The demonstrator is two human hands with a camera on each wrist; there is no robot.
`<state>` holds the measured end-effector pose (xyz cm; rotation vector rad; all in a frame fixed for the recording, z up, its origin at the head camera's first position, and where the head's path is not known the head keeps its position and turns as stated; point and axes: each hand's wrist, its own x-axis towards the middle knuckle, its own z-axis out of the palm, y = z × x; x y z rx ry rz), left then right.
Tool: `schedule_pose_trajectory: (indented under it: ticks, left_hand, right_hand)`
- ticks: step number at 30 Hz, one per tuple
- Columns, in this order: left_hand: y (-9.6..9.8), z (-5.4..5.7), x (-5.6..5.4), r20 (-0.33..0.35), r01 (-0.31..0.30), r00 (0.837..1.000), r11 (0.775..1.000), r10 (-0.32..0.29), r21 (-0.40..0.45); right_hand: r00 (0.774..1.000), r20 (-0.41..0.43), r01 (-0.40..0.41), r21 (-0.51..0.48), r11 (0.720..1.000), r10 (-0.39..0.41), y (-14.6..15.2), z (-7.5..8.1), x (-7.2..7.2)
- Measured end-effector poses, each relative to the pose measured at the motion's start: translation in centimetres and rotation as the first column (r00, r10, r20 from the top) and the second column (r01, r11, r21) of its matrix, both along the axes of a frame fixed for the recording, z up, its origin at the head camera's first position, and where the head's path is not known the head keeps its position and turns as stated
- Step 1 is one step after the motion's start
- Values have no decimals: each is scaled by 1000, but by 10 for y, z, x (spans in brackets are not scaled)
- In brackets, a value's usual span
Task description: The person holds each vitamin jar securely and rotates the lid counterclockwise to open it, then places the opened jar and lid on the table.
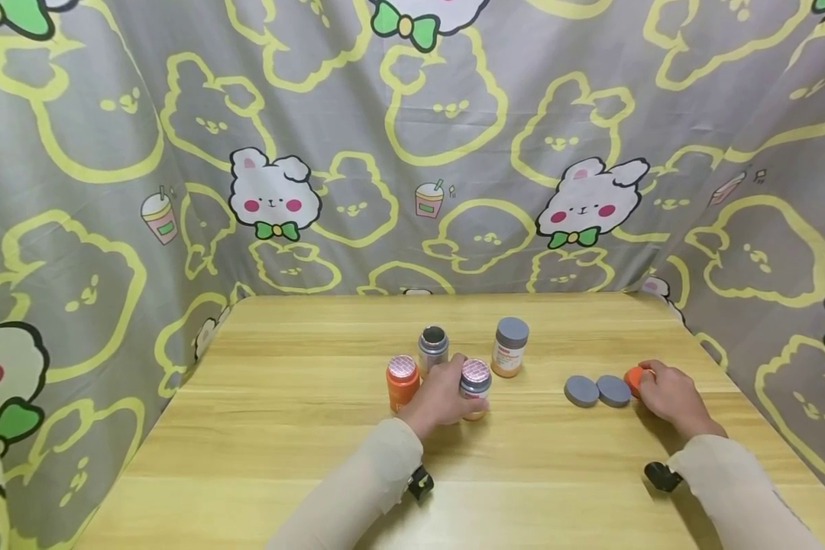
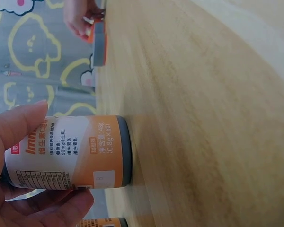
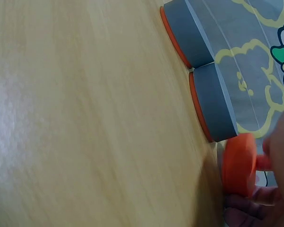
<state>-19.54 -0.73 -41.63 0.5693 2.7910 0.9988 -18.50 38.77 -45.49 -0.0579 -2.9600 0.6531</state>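
Note:
My left hand point(image 1: 441, 396) grips a vitamin bottle point(image 2: 71, 151) with a white-and-orange label, thumb on one side and fingers on the other. It stands upright on the table, capless, with a silvery foil seal point(image 1: 477, 371) over its mouth. At the right, my right hand point(image 1: 675, 399) pinches an orange cap point(image 3: 239, 164) at the table surface. Beside that cap lie two grey caps, the nearer one point(image 1: 614, 391) touching the farther one point(image 1: 581, 391). Left of my left hand stands an orange bottle point(image 1: 402, 388), also foil-sealed and capless.
Behind my left hand is a grey bottle point(image 1: 433, 344) with a dark open mouth, partly hidden. A bottle with a grey cap point(image 1: 510, 348) stands farther back. A patterned curtain point(image 1: 357, 221) encloses the wooden table point(image 1: 282, 428) at the back and sides.

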Motion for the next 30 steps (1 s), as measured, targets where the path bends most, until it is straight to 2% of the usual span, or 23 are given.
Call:
schedule_pose_trajectory:
  ticks: [5, 16, 30]
  left_hand:
    - [1, 1, -2, 5, -4, 1000, 1000, 4, -4]
    - [1, 4, 0, -1, 2, 1000, 1000, -2, -8]
    - [0, 1, 0, 3, 3, 1000, 1000, -3, 12]
  right_hand:
    - [1000, -9, -26, 20, 999, 26, -1, 2, 0]
    - [999, 36, 9, 5, 1000, -9, 2, 2, -1]
    - [998, 50, 25, 19, 1000, -26, 5, -1, 0]
